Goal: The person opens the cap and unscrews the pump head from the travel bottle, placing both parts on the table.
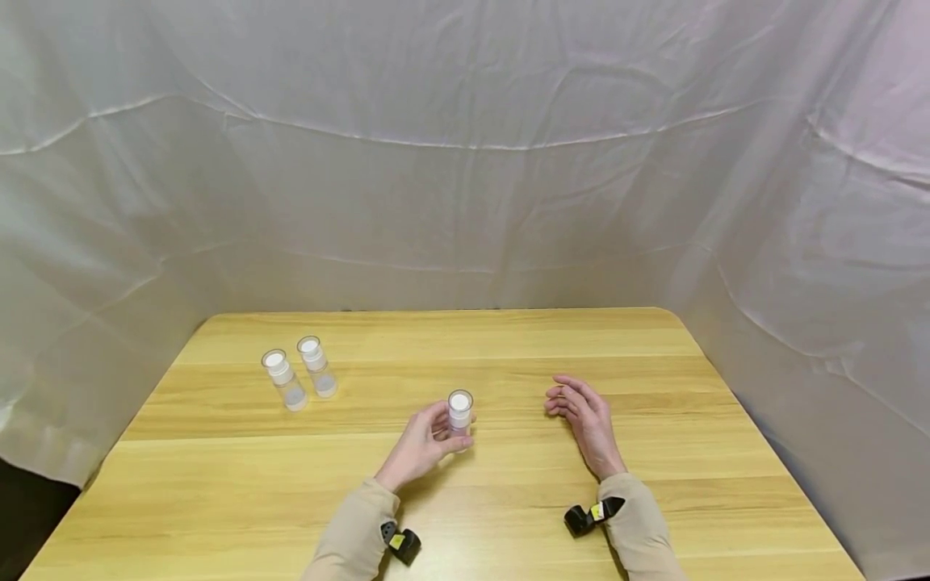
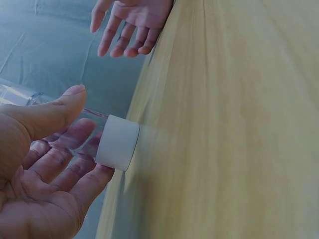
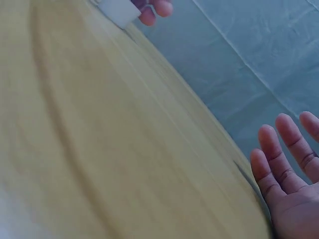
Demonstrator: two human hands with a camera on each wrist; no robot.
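Note:
My left hand (image 1: pixel 423 440) holds a small clear bottle (image 1: pixel 459 411) upright near the middle of the table, thumb on the near side and fingers behind it. It has a white top inside a clear rim. From the left wrist, the left hand (image 2: pixel 55 184) curls around the clear body, and the bottle's white base (image 2: pixel 118 143) is close to the wood. My right hand (image 1: pixel 587 420) is off to the right with loosely bent fingers and nothing in it. In the right wrist view the right hand's fingers (image 3: pixel 289 154) spread apart.
Two matching clear bottles, one on the left (image 1: pixel 285 381) and one beside it (image 1: pixel 317 367), stand upright toward the table's back left. The wood-grain table (image 1: pixel 508 355) ends at a grey-white curtain (image 1: pixel 465 202) behind and at both sides.

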